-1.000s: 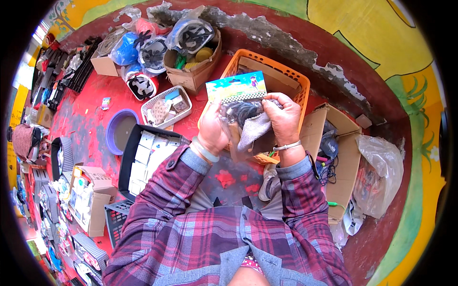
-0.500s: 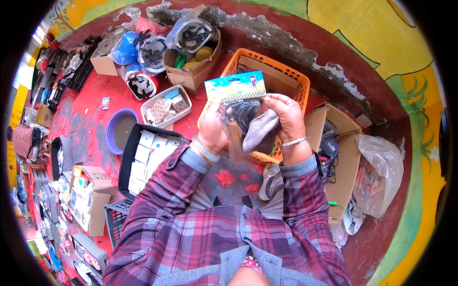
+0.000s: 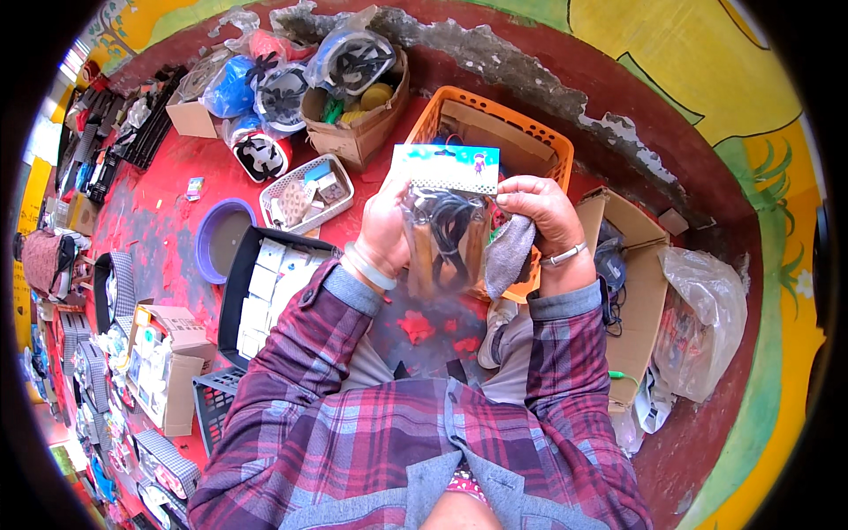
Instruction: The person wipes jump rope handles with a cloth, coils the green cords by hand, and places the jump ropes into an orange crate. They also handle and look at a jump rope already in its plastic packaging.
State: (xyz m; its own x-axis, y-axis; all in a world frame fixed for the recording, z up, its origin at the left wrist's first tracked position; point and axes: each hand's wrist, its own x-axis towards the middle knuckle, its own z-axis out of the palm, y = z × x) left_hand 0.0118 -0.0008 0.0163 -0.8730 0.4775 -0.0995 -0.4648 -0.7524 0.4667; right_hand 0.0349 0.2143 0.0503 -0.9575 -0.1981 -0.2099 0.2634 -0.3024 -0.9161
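In front of me hangs a packaged jump rope [image 3: 449, 237], its black cord and wooden handles showing through a clear bag with a blue-and-white header card [image 3: 447, 166]. My left hand [image 3: 385, 231] is closed on the bag's left side. My right hand [image 3: 546, 219] pinches the upper right corner of the package beside the card. A grey cloth [image 3: 510, 256] dangles from the right hand's fingers, against the bag's right edge.
Behind the package stands an orange plastic basket [image 3: 552, 141] with cardboard inside. An open carton [image 3: 640, 305] is on the right. At left are a black bin [image 3: 231, 305] of white boxes, a purple basin [image 3: 208, 243], a white basket [image 3: 305, 216] and bagged helmets [image 3: 283, 102].
The package has shifted slightly right and turned flatter toward me, showing both wooden handles. My right hand and the cloth have moved a little right, off the front of the bag.
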